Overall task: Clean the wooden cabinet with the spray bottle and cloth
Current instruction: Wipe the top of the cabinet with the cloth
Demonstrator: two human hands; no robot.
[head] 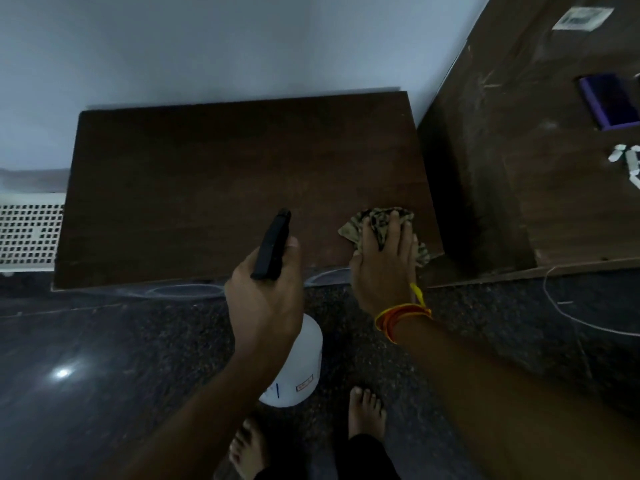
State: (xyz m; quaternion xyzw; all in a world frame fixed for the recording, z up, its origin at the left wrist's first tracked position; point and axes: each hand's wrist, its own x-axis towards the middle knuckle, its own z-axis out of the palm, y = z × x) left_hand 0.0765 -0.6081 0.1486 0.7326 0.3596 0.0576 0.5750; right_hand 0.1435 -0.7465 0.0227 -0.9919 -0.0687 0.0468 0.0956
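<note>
The wooden cabinet stands against a pale wall, its dark top bare but for the patterned cloth at its near right corner. A taller wooden unit flanks the cabinet's right side; a white perforated panel sits to its left. The right hand presses flat on the cloth, fingers spread. The left hand, at the cabinet's front edge, has its grip curled round the spray bottle, black nozzle pointing over the top, white body hanging above the floor.

cloth on cabinet top's right, spray bottle before cabinet
</note>
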